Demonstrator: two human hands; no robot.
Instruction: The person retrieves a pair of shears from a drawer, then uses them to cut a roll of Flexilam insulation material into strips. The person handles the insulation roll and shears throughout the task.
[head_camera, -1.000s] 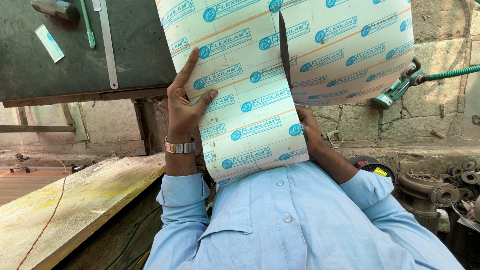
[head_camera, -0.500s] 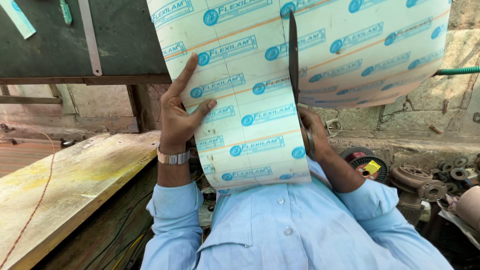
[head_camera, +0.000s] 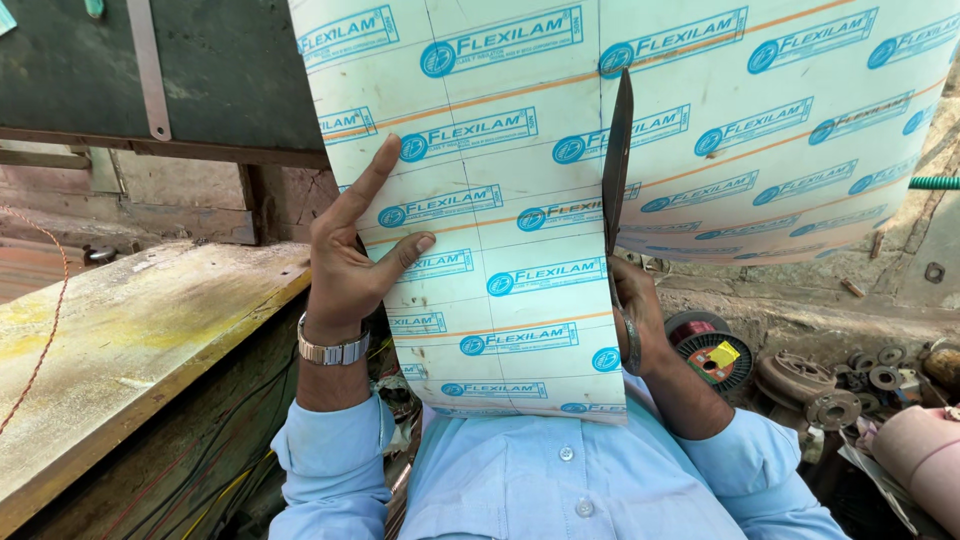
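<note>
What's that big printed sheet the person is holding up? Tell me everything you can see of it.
The sheet is thin, flexible and pale cream, looking like laminate or plastic film, covered with repeated blue logos, faint grid lines and orange stripes. It is held up and curves away at the top right. A cut runs up from its lower edge, where scissors stand in the slit. The left hand presses flat on the narrower left strip; the right hand, partly hidden behind it, works the scissors.
</note>
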